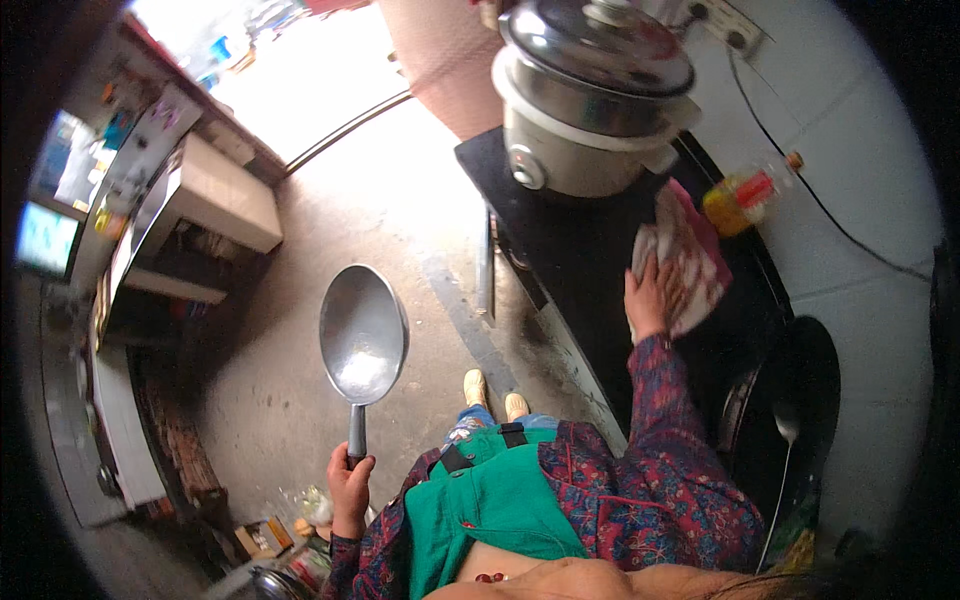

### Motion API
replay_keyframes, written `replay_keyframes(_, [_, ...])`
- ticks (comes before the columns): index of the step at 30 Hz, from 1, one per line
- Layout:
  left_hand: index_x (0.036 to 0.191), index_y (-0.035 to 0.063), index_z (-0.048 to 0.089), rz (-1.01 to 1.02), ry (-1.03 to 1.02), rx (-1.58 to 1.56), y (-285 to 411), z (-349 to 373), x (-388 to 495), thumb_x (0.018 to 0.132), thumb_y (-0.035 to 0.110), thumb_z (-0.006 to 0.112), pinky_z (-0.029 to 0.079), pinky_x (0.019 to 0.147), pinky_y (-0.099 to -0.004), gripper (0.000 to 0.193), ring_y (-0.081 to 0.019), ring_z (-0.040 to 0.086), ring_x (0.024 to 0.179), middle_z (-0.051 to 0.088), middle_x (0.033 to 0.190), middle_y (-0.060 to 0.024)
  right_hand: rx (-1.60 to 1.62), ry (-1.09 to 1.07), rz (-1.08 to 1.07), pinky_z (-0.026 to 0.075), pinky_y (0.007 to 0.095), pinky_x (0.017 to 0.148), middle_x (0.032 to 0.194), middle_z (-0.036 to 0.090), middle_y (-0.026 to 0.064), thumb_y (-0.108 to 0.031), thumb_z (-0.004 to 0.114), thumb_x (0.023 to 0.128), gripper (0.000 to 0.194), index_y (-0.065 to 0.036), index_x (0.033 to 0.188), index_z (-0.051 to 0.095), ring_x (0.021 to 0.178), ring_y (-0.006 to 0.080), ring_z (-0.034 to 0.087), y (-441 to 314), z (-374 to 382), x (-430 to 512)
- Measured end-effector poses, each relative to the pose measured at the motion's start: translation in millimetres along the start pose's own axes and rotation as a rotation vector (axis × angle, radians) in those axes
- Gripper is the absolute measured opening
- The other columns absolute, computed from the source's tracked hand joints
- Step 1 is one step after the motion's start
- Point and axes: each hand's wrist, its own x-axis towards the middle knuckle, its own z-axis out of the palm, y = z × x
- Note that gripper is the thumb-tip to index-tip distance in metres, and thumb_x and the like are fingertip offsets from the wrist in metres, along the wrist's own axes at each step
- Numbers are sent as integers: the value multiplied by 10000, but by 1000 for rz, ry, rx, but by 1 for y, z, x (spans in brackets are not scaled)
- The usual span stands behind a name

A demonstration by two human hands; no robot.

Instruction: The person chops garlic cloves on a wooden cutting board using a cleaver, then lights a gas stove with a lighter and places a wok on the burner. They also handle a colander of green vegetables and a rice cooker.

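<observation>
My left hand grips the dark handle of a metal ladle-like scoop, its deep round bowl held out over the floor. On the black countertop, my right hand lies with its fingers spread over a pink and white cloth. Just beyond the cloth stands a rice cooker with a metal steamer section and a dark glass lid. Beside the cloth, against the wall, is a clear bottle with yellow contents and a red label.
A black wok sits at the counter's near right, with a long-handled metal utensil by it. A power strip with a hanging cord is on the tiled wall. Cabinets stand at left; a cardboard box is on the floor.
</observation>
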Motion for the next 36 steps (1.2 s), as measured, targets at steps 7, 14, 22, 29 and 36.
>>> replay_keyframes(7, [946, -25, 579, 123, 204, 236, -18, -22, -10, 730, 151, 691, 426, 656, -323, 300, -193, 517, 734, 542, 783, -65, 1, -133, -159, 167, 611, 1076, 1489, 254, 226, -456, 415, 934, 626, -153, 1466, 282, 1377, 436, 195, -26, -18, -42])
replay_keyframes(14, [962, -8, 586, 176, 392, 245, -38, -86, -14, 722, 163, 691, 440, 741, -395, 313, -330, 539, 827, 570, 862, -169, -130, -94, -30, 229, 565, 1073, 1486, 276, 231, -557, 298, 948, 591, -273, 1466, 293, 1378, 424, 218, -35, 0, -17])
replay_keyframes(22, [964, -18, 593, 87, 467, 9, -115, -223, 20, 746, 144, 689, 435, 617, -334, 288, -214, 554, 698, 568, 771, -90, 140, 131, -331, 310, 481, 1044, 1395, 415, 209, -288, 401, 989, 425, -37, 1323, 481, 1242, 424, 384, -107, 11, -31])
replay_keyframes(29, [1026, 2, 560, -243, 459, -1067, -155, -365, 34, 851, 94, 596, 407, 493, -266, 201, -112, 512, 543, 531, 691, -30, 936, -184, -641, 390, 378, 960, 1110, 563, 186, -266, 393, 990, 388, 29, 1198, 534, 1023, 325, 522, -398, 42, -109])
replay_keyframes(36, [1079, 1, 535, 40, 608, -1684, -200, -439, 20, 890, 128, 511, 390, 526, -284, 230, -137, 482, 595, 526, 751, -31, 799, -1190, -322, 505, 403, 715, 1098, 547, 98, -314, 502, 908, 418, -64, 1242, 515, 939, 229, 553, -598, 33, -228])
